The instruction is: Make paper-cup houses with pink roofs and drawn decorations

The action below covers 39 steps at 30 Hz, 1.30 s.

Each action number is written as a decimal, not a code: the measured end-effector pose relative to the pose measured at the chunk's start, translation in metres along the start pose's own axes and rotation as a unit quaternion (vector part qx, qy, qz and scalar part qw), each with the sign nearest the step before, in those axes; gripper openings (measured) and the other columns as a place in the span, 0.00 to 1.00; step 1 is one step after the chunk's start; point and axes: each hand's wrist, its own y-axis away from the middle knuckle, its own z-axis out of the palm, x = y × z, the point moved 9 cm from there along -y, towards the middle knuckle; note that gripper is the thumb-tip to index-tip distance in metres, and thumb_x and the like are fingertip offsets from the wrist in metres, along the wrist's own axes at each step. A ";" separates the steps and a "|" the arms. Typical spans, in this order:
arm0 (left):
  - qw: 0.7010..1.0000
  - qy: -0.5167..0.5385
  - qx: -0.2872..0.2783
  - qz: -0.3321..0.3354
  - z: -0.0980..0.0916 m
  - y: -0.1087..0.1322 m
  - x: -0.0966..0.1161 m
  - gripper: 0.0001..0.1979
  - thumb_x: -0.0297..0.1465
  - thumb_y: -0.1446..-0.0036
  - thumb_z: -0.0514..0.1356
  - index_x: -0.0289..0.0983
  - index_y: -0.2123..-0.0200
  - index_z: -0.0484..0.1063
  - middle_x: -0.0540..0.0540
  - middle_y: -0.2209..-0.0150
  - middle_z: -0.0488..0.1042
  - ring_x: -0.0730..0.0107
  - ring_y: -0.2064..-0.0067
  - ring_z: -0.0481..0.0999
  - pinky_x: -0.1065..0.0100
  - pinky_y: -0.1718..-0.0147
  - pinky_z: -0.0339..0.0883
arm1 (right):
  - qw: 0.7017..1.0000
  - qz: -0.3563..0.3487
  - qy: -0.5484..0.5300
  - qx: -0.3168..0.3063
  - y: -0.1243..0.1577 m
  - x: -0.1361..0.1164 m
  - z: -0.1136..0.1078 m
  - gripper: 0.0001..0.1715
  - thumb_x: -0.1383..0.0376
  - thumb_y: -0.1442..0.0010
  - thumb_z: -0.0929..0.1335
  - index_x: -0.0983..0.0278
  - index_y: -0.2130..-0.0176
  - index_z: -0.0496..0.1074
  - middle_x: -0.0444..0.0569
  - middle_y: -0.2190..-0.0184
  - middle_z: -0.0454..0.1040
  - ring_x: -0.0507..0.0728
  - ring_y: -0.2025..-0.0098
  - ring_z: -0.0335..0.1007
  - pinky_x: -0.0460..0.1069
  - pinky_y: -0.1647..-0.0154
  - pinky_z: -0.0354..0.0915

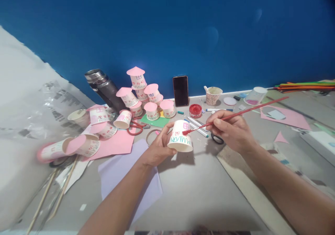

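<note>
The left hand [160, 145] clasps a tapered white paper cup [180, 137], wide rim downward; the right hand [233, 129] pinches a long, slender red paintbrush [248, 111], slanting down leftward to red bristles [186, 133] that, from where I stand, seem to touch the cup's wall.

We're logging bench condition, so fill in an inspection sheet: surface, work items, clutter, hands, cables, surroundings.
Surface: grey table, a purple sheet lying on it.
Work items: cup, wide rim downward, with red marks and green strokes; brush, red tip at the cup's side; open paint pot, red inside.
Clutter: roofed cups, some stacked; scissors; markers; flask.
Left hand: fingers around the cup.
Right hand: grips the brush.
Cables: nothing seen.
Surroundings: blue wall behind; phone propped up near it.
</note>
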 end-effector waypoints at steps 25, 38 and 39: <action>0.973 -0.207 -0.003 0.100 0.000 -0.001 0.024 0.45 0.40 0.53 0.79 0.51 0.34 0.66 0.42 0.25 0.59 0.44 0.23 0.55 0.46 0.32 0.65 | 0.846 -0.199 0.460 -0.180 0.015 0.005 0.041 0.45 0.50 0.43 0.80 0.57 0.34 0.68 0.59 0.41 0.78 0.72 0.42 0.74 0.67 0.42 0.72; 0.863 -0.492 0.068 0.096 0.004 0.005 0.033 0.38 0.31 0.50 0.72 0.47 0.36 0.65 0.41 0.34 0.67 0.49 0.34 0.70 0.48 0.38 0.71 | 0.896 -0.144 0.395 -0.142 0.010 0.002 0.028 0.29 0.52 0.35 0.74 0.57 0.38 0.74 0.56 0.42 0.80 0.67 0.44 0.79 0.60 0.46 0.76; 0.860 -0.494 0.088 0.096 0.002 0.005 0.035 0.38 0.30 0.51 0.72 0.46 0.37 0.65 0.41 0.35 0.67 0.49 0.34 0.70 0.48 0.38 0.71 | 0.913 -0.145 0.367 -0.104 0.009 -0.003 0.021 0.23 0.53 0.31 0.72 0.56 0.40 0.77 0.54 0.45 0.83 0.64 0.47 0.81 0.58 0.49 0.77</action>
